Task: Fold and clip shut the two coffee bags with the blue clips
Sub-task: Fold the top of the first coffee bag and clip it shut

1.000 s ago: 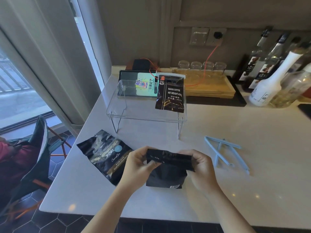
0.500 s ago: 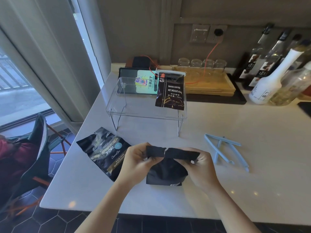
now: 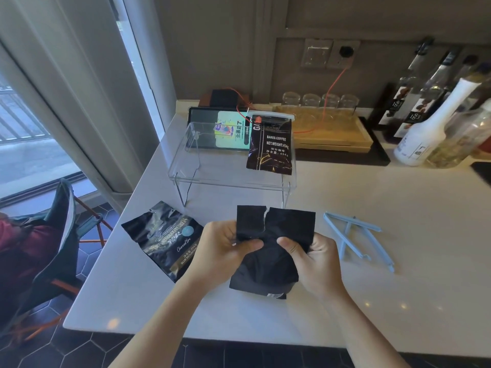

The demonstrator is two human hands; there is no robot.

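Observation:
A plain black coffee bag (image 3: pixel 268 264) stands on the white counter in front of me. My left hand (image 3: pixel 220 251) and my right hand (image 3: pixel 316 258) both pinch it just below its top flap. The flap (image 3: pixel 276 221) stands up flat and has a tear near its middle. A second coffee bag (image 3: pixel 164 235), black with gold print, lies flat on the counter to the left, untouched. Two blue clips (image 3: pixel 356 240) lie crossed over each other on the counter to the right of my right hand.
A clear acrylic stand (image 3: pixel 228 166) sits behind the bags with a third coffee bag (image 3: pixel 271 147) leaning on it and a tablet (image 3: pixel 218 131) behind. Bottles (image 3: pixel 430 128) and a wooden tray (image 3: pixel 332 134) with glasses line the back wall. The counter edge runs close on the left.
The bag's top was folded down between my hands; now the flap stands up unfolded and flat, and my thumbs have moved lower, pinching below it.

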